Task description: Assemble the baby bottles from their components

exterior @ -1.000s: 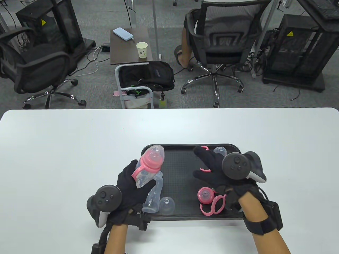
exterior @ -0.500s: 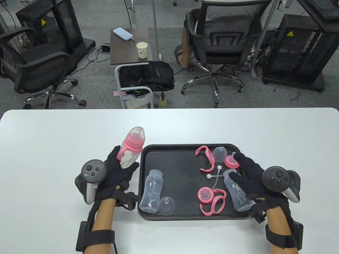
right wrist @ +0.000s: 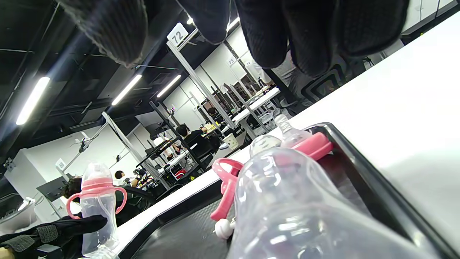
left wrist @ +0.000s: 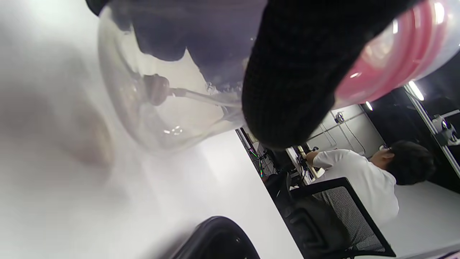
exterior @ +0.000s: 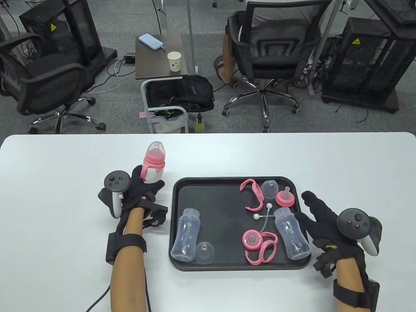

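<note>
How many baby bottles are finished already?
One looks done: the left hand holds the capped clear bottle with pink collar and handles on the white table. The open right hand holds nothing. On the black tray, two clear bottle bodies remain unassembled.

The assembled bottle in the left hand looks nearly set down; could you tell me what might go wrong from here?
1. The assembled bottle is tall and narrow, and the left hand holds it only low on the body; if released tilted, it could topple on the table.
2. The empty bottle lies at the tray's right edge, right beside the open right hand; a careless reach could nudge it over the rim.
</note>
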The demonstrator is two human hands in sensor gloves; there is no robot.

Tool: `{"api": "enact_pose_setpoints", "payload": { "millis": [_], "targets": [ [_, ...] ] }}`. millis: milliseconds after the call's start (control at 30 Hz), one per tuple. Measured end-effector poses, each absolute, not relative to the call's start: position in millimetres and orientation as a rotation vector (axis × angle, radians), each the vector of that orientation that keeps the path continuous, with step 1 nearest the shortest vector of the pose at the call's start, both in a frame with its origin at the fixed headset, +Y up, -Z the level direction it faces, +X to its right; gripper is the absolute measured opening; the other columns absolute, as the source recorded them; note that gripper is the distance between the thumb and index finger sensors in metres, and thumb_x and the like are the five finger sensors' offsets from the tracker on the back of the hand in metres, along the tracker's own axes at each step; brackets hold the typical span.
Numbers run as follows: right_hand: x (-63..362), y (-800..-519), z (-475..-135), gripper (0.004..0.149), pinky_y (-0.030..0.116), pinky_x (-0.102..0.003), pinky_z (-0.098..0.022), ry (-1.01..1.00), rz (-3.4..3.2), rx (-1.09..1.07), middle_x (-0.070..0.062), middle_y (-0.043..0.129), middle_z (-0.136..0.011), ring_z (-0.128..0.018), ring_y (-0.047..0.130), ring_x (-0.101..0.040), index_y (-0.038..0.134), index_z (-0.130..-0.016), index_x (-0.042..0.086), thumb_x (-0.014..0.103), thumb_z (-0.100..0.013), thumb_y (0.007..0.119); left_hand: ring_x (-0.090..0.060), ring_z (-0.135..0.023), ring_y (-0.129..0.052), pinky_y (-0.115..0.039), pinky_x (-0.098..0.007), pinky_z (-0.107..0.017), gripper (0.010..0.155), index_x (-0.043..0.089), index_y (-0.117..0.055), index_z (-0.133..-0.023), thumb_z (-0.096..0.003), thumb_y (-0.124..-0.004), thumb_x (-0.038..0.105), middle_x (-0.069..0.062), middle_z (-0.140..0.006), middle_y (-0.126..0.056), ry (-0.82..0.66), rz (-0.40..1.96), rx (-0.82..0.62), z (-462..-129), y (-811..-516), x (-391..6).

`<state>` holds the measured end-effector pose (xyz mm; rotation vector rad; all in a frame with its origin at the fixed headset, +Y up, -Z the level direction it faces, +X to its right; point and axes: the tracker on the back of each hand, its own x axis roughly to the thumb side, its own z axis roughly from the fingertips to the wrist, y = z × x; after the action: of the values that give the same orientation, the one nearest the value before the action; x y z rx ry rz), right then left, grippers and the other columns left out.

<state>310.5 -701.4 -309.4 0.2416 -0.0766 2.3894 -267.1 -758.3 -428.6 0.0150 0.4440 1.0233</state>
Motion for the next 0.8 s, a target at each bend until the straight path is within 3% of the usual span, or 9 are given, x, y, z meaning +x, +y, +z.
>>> {"api": "enact_pose_setpoints", "payload": {
  "millis": [333, 500, 800],
  "targets": [
    [312, -706, -310, 0.078, 0.06, -0.073, -0.063, -0.046, 2.376, 0.238, -0.033, 0.057, -0.113, -0.094, 0.069, -0.059, 0.043, -0.116, 0.014, 0.057, -0.058, 0.071, -0.025, -0.108, -0.073, -0.056, -0.05, -0.077, 0.096, 0.04, -0.052, -0.11, -0.0325, -0.107, 0.054, 0.002, -0.114, -0.07, 0.443, 1.037, 0.095, -418, -786, -273],
    [309, -709, -311, 0.078, 0.06, -0.073, -0.063, -0.021, 2.376, 0.247, -0.033, 0.057, -0.113, -0.094, 0.068, -0.059, 0.043, -0.116, 0.014, 0.057, -0.058, 0.071, -0.029, -0.105, -0.075, -0.05, -0.05, -0.078, 0.095, 0.039, -0.058, -0.108, -0.0295, -0.11, 0.05, -0.001, -0.112, -0.072, 0.532, 1.112, 0.123, -404, -791, -281],
    [307, -711, -311, 0.078, 0.06, -0.073, -0.063, 0.009, 2.37, 0.243, -0.033, 0.057, -0.113, -0.095, 0.068, -0.059, 0.043, -0.116, 0.013, 0.057, -0.058, 0.071, -0.028, -0.111, -0.065, -0.038, -0.048, -0.081, 0.095, 0.034, -0.059, -0.111, -0.0316, -0.111, 0.044, -0.002, -0.115, -0.068, 0.572, 1.098, 0.04, -397, -796, -283]
  ]
}}
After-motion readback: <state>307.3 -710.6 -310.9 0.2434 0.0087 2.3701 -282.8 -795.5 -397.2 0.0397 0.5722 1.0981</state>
